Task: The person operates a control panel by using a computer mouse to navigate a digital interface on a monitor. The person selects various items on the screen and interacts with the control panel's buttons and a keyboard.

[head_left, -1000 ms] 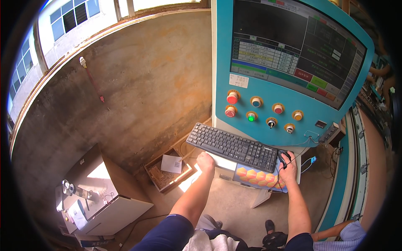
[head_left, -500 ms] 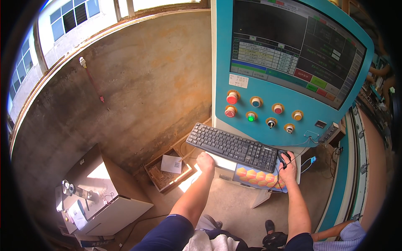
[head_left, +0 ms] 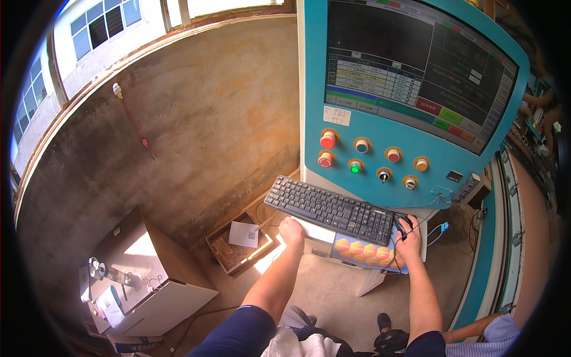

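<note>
My left hand (head_left: pixel 291 231) is closed at the left end of the white shelf (head_left: pixel 316 232), just below the black keyboard (head_left: pixel 327 208); whatever its curled fingers hold, if anything, is hidden. My right hand (head_left: pixel 408 243) grips a black mouse (head_left: pixel 402 225) beside the keyboard, on a colorful honeycomb-patterned mat (head_left: pixel 363 253). Cables run past it. Above stands a turquoise console (head_left: pixel 440 178) with a lit screen (head_left: pixel 375 44), several coloured push buttons and switches, among them a red button (head_left: pixel 328 140) and a lit green one (head_left: pixel 355 168).
A stained wall (head_left: pixel 178 119) is at left, with a wooden box (head_left: pixel 220 253) below. A white cabinet (head_left: pixel 160 303) bearing metal parts stands lower left. A co-worker's arm (head_left: pixel 467 329) in a striped sleeve is at lower right. Machine rails (head_left: pixel 511 220) run along the right.
The view has tilted very slightly, with the upper console a little further left in it. Both my hands stay in the same places.
</note>
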{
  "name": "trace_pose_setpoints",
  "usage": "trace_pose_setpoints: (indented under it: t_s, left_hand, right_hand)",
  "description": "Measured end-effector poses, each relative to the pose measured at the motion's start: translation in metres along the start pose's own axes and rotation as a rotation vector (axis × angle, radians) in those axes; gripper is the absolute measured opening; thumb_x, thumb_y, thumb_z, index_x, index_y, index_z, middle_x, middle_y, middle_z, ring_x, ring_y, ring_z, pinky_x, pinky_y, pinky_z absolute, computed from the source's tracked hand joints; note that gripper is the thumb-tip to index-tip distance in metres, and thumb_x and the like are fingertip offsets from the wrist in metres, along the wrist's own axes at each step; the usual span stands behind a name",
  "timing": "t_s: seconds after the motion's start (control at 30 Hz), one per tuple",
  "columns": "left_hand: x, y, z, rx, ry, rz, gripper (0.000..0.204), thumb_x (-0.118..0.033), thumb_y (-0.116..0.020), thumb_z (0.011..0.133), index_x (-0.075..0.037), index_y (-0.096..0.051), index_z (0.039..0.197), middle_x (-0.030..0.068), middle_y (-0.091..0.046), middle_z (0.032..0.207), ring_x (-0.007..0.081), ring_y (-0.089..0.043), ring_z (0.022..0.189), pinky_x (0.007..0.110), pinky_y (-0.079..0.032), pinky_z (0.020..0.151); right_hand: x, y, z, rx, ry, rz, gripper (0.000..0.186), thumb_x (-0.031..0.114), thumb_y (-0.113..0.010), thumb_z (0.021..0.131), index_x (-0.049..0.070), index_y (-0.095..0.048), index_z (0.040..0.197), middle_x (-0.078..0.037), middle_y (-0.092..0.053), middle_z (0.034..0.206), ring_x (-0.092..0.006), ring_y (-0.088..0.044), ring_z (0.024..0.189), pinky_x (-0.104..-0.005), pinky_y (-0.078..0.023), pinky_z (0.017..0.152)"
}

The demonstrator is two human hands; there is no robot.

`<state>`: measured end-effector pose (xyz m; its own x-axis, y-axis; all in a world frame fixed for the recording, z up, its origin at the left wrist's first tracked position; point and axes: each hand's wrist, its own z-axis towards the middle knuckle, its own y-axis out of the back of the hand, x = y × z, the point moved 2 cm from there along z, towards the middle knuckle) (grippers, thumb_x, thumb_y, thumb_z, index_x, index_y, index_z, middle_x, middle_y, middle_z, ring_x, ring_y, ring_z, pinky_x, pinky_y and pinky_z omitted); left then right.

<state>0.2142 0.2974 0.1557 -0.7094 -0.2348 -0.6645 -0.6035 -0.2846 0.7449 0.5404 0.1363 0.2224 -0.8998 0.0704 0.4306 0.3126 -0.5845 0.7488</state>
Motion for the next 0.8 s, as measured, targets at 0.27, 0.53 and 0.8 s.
trace_pose_setpoints:
  t_s: [0.27, 0.53, 0.8]
  left_hand:
    - [-0.002, 0.005, -0.002, 0.008, 0.037, -0.070, 0.027, -0.008, -0.040, 0.085, 0.004, -0.064, 0.079, 0.0254, -0.064, 0.087, 0.0377, -0.064, 0.083, 0.044, -0.051, 0.074]
    - [-0.003, 0.008, -0.002, 0.012, 0.019, -0.061, 0.030, -0.009, -0.038, 0.085, 0.005, -0.064, 0.080, 0.0265, -0.064, 0.088, 0.0392, -0.064, 0.083, 0.045, -0.051, 0.075]
    - [-0.001, 0.008, -0.002, 0.043, 0.158, -0.269, 0.044, -0.020, -0.032, 0.088, 0.010, -0.063, 0.085, 0.0319, -0.061, 0.095, 0.0448, -0.058, 0.095, 0.046, -0.044, 0.085]
  right_hand:
    - [0.000, 0.001, 0.000, 0.009, -0.015, 0.003, 0.038, 0.008, -0.060, 0.075, 0.011, -0.062, 0.112, -0.015, -0.046, 0.131, -0.0345, -0.048, 0.117, -0.0383, -0.043, 0.097]
    - [0.000, 0.000, 0.000, 0.030, -0.025, -0.003, 0.040, 0.010, -0.061, 0.076, 0.013, -0.060, 0.116, -0.014, -0.045, 0.133, -0.0345, -0.048, 0.117, -0.0385, -0.042, 0.097]
    - [0.002, 0.001, 0.001, 0.045, -0.043, -0.005, 0.039, 0.010, -0.061, 0.078, 0.013, -0.060, 0.116, -0.013, -0.044, 0.134, -0.0341, -0.047, 0.119, -0.0386, -0.041, 0.098]
